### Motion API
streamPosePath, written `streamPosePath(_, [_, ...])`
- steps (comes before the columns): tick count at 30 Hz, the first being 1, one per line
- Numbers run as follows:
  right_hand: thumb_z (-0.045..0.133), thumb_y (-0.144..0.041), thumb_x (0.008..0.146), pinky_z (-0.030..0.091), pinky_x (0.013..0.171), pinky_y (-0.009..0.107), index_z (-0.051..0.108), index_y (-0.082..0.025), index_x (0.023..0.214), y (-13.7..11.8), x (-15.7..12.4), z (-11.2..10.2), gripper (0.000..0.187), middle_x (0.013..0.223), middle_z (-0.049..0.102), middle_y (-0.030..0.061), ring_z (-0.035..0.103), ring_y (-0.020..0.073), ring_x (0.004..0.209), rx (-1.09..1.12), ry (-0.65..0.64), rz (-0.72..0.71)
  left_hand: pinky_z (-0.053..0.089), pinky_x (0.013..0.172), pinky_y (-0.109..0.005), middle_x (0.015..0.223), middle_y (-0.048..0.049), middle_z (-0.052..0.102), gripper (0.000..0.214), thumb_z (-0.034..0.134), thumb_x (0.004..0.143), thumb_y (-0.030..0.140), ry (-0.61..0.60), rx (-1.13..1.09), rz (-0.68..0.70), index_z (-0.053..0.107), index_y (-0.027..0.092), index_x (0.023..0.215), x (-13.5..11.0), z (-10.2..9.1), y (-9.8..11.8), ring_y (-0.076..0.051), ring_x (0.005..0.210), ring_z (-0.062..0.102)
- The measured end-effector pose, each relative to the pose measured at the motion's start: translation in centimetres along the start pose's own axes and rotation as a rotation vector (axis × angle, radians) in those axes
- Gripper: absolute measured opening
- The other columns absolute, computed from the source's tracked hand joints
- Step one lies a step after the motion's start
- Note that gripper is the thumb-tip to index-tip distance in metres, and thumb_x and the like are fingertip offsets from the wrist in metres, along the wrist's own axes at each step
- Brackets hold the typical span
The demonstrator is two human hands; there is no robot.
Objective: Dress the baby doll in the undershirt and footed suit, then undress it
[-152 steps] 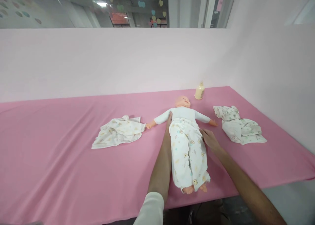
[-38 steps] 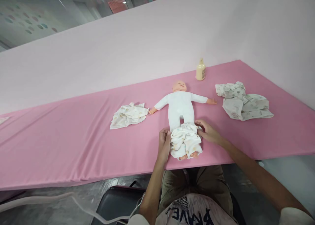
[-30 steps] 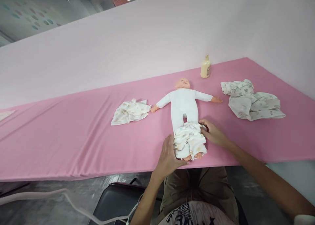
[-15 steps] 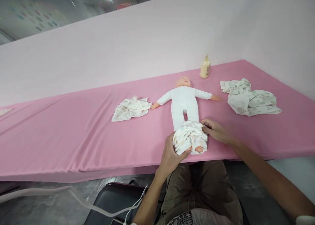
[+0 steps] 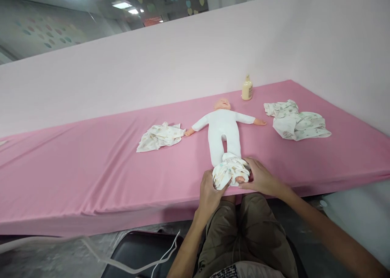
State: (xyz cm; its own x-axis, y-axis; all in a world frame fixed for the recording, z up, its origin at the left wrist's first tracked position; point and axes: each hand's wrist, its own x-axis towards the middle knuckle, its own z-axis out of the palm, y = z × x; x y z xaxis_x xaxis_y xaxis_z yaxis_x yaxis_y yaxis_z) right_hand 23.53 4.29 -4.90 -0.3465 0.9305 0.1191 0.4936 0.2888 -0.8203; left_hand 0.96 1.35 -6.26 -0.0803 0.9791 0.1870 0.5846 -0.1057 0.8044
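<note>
- Patterned garment is sitting bunched around the lower legs of the doll, near the front edge of the pink-covered table; one foot is poking out of the gathered cloth.
- Left hand is curling around the bundle's left side, fingers outside, thumb across the front, pinching cloth between.
- Right hand is clasping the opposite side, fingers up top, thumb lower beside the foot; whether it is also gripping the foot, cannot tell.
- Hands are flanking the bundle, probably so the folds are being held evenly and the legs are being kept from splaying.
- Doll is lying flat, arms spread, probably for steadiness; feet are pointing at the person, likely for easy reach.
- Left forearm is rising steeply from below; right forearm is slanting in from lower right, longer in view. Palms are roughly facing each other.
- Crumpled cloth, folded cloth and bottle are resting to the sides and behind, seemingly out of the hands' way.
</note>
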Motion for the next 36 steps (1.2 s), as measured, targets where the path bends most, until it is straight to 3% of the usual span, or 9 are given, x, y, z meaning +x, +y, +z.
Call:
streamPosePath(3, [0.073, -0.04, 0.073, 0.048, 0.088, 0.043, 0.056, -0.018, 0.114, -0.8, 0.2, 1.6, 0.048, 0.112, 0.063, 0.0109, 0.058, 0.0303, 0.106, -0.036, 0.106, 0.091, 0.049, 0.074, -0.033, 0.095, -0.0069, 0.064, 0.044, 0.07, 0.079, 0.049, -0.041, 0.012, -0.054, 0.057, 0.014, 0.103, -0.1, -0.2, 0.0, -0.021, 0.085, 0.061])
streamPosePath(6, [0.069, -0.042, 0.076, 0.049, 0.076, 0.037, 0.057, -0.018, 0.101, -1.3, 0.0, 2.3, 0.036, 0.101, 0.065, 0.0074, 0.061, 0.0252, 0.092, 0.057, 0.088, 0.196, 0.049, 0.074, -0.032, 0.097, -0.0073, 0.067, 0.041, 0.071, 0.079, 0.047, -0.073, -0.05, -0.093, 0.056, 0.015, 0.1, -0.2, -0.7, 0.4, -0.021, 0.087, 0.063])
streamPosePath(11, [0.068, -0.047, 0.078, 0.047, 0.068, 0.033, 0.059, -0.019, 0.096, -2.0, -0.6, 2.1, 0.034, 0.092, 0.067, 0.0031, 0.061, 0.0221, 0.084, 0.185, 0.073, 0.252, 0.051, 0.077, -0.032, 0.103, -0.0087, 0.066, 0.041, 0.07, 0.08, 0.043, -0.073, -0.11, -0.137, 0.056, 0.014, 0.106, -0.7, -1.2, 1.5, -0.022, 0.093, 0.063])
streamPosePath(17, [0.066, -0.047, 0.08, 0.049, 0.071, 0.036, 0.063, -0.019, 0.097, -2.9, -1.2, 2.5, 0.033, 0.095, 0.068, 0.0059, 0.063, 0.025, 0.089, 0.26, 0.158, 0.328, 0.047, 0.098, -0.037, 0.127, -0.0117, 0.058, 0.055, 0.069, 0.081, 0.031, 0.016, -0.179, -0.128, 0.052, 0.018, 0.131, -1.6, -0.7, 1.4, -0.025, 0.119, 0.056])
streamPosePath(21, [0.064, -0.048, 0.081, 0.049, 0.071, 0.037, 0.064, -0.019, 0.097, -3.8, -1.5, 2.5, 0.033, 0.095, 0.069, 0.0053, 0.064, 0.0256, 0.087, 0.241, 0.132, 0.367, 0.045, 0.105, -0.038, 0.133, -0.0113, 0.059, 0.059, 0.065, 0.082, 0.026, -0.047, -0.252, -0.202, 0.049, 0.018, 0.138, -1.6, -0.6, 1.5, -0.024, 0.123, 0.056])
streamPosePath(25, [0.062, -0.054, 0.081, 0.048, 0.069, 0.037, 0.063, -0.019, 0.093, -4.2, -1.6, 2.4, 0.037, 0.089, 0.069, 0.0039, 0.062, 0.0247, 0.083, 0.217, 0.132, 0.378, 0.048, 0.102, -0.034, 0.13, -0.0095, 0.064, 0.057, 0.062, 0.084, 0.028, -0.094, -0.32, -0.24, 0.05, 0.018, 0.14, -1.8, -0.8, 1.9, -0.021, 0.118, 0.061])
streamPosePath(31, [0.058, -0.054, 0.083, 0.049, 0.073, 0.036, 0.063, -0.021, 0.094, -4.2, -2.1, 2.9, 0.035, 0.093, 0.069, 0.0043, 0.062, 0.0245, 0.086, 0.202, 0.129, 0.409, 0.053, 0.089, -0.031, 0.117, -0.01, 0.071, 0.049, 0.064, 0.081, 0.029, -0.016, -0.402, -0.351, 0.061, 0.014, 0.128, -2.5, -0.5, 2.2, -0.021, 0.104, 0.067])
streamPosePath(36, [0.059, -0.038, 0.08, 0.047, 0.08, 0.038, 0.059, -0.022, 0.084, -4.0, -2.8, 3.6, 0.016, 0.099, 0.063, 0.0072, 0.058, 0.0256, 0.092, 0.036, 0.274, 0.26, 0.053, 0.089, -0.03, 0.116, -0.0075, 0.071, 0.044, 0.061, 0.081, 0.023, 0.003, -0.476, -0.359, 0.063, 0.017, 0.125, -3.2, 0.0, 2.2, -0.02, 0.103, 0.066])
